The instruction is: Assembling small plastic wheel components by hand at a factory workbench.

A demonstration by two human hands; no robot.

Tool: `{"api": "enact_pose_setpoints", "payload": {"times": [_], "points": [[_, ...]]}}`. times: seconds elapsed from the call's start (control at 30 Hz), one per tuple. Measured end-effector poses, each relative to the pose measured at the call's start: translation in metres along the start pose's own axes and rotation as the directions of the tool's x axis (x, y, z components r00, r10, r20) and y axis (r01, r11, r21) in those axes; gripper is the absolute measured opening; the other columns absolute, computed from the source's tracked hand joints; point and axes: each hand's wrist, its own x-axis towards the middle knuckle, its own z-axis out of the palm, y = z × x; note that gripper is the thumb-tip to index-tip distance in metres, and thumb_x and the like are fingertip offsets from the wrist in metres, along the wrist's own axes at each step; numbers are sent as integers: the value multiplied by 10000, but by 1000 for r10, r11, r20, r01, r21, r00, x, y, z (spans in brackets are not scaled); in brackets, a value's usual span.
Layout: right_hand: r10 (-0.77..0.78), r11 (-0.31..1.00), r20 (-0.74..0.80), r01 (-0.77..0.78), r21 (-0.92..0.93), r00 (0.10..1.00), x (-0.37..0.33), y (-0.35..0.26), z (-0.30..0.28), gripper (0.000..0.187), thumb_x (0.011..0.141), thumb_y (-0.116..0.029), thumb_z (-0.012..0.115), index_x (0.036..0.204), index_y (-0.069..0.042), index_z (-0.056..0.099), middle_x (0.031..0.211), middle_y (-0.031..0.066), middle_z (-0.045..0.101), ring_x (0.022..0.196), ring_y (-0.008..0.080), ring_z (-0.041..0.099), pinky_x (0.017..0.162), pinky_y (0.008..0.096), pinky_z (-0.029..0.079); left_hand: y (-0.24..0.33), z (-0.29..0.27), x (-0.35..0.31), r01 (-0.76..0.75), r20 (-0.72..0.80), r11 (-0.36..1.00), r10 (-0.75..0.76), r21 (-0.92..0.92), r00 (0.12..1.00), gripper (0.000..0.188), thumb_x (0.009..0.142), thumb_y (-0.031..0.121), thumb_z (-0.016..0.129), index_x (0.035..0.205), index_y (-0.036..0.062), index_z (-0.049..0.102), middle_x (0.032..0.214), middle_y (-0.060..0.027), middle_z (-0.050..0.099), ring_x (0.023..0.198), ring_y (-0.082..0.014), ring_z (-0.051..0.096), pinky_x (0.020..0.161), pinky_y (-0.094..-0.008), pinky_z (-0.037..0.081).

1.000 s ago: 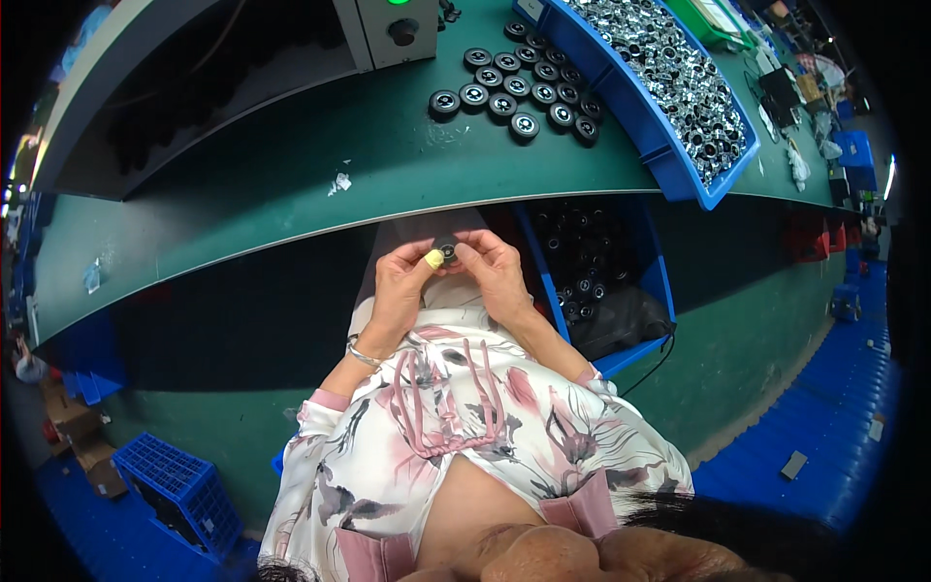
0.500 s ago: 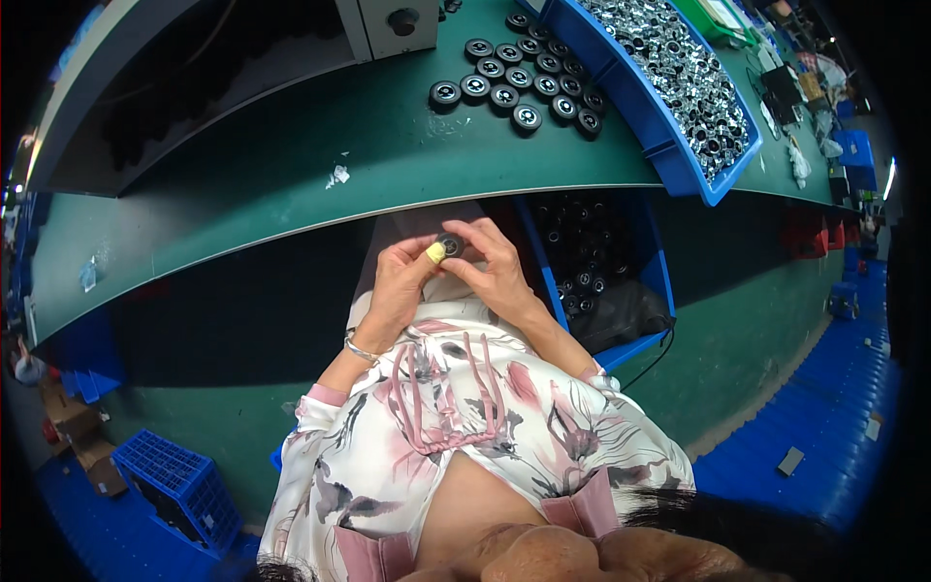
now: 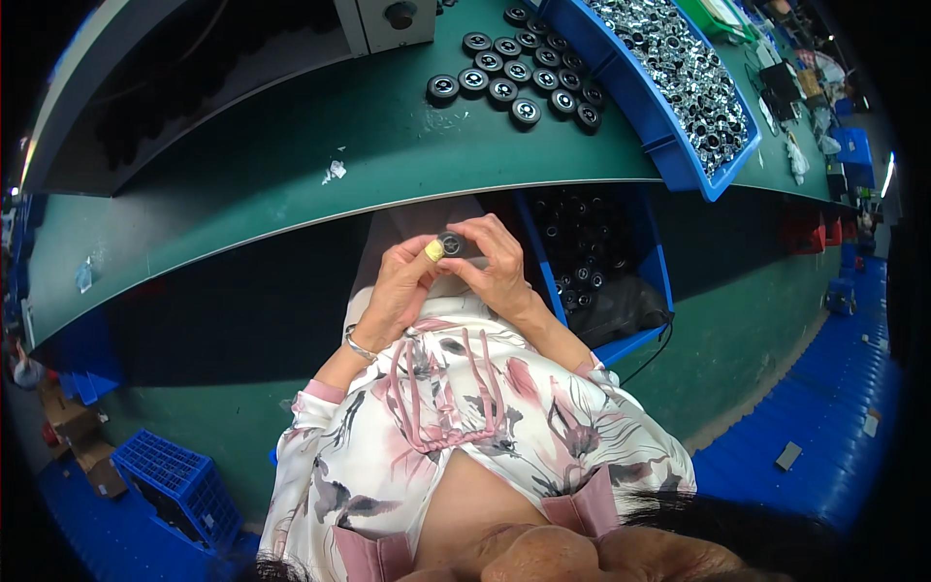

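Note:
Both hands meet just below the front edge of the green workbench [image 3: 252, 184]. My left hand [image 3: 400, 286], with a yellow cap on one fingertip and a bracelet at the wrist, pinches a small round black part [image 3: 451, 242]. From the other side my right hand [image 3: 497, 264] grips the same part. The part sits between the fingertips of both hands, over my lap.
Several round black parts [image 3: 514, 80] lie in rows on the bench. A blue bin of shiny metal parts [image 3: 679, 68] stands at the right. Under the bench a blue bin [image 3: 592, 262] holds more black parts. A blue crate [image 3: 175, 485] sits on the floor at left.
Both hands stay together on the part, shifting slightly; the fingers have turned it a little.

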Motion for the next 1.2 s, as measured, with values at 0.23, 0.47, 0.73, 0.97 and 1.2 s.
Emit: {"api": "enact_pose_setpoints", "payload": {"times": [0.23,0.47,0.73,0.97,1.2], "points": [[1,1000,-23,-1,9,1000,1,-1,2,428,684,-114,827,1057,6,655,992,146,652,887,304,638,768,362,523,1,-1,1,33,-2,999,-34,-29,999,228,972,163,620,1122,-8,645,1012,-48,690,857,-81,635,809,-219,521],[285,894,66,-290,342,956,-7,-1,1,418,773,-97,777,1166,-23,656,1051,75,612,901,179,597,779,300,502,8,18,-3,43,78,976,-27,-212,997,261,995,208,580,1158,5,595,1107,-89,654,977,-132,630,904,-307,512],[330,854,234,-395,338,914,-15,-1,-3,474,864,-82,705,1322,-47,589,1058,48,508,1002,137,540,905,264,459,-7,2,0,-189,-83,961,209,204,974,244,971,135,614,1159,-19,602,1046,-83,671,901,-132,655,804,-254,543],[397,721,236,-460,518,887,-13,0,-4,440,844,-33,711,1273,-40,617,1159,62,554,1024,140,581,891,260,488,3,11,-6,-139,-57,990,136,-39,989,257,941,79,639,1154,-55,592,1036,-104,668,866,-126,652,747,-229,544],[262,895,200,-315,315,944,-2,-12,-11,453,803,-25,726,1247,-37,637,1148,90,584,1026,181,609,896,269,493,-4,-1,-2,-67,-60,997,65,-32,996,338,928,81,661,1209,-74,554,1016,-96,669,858,-117,654,754,-229,546]]}}
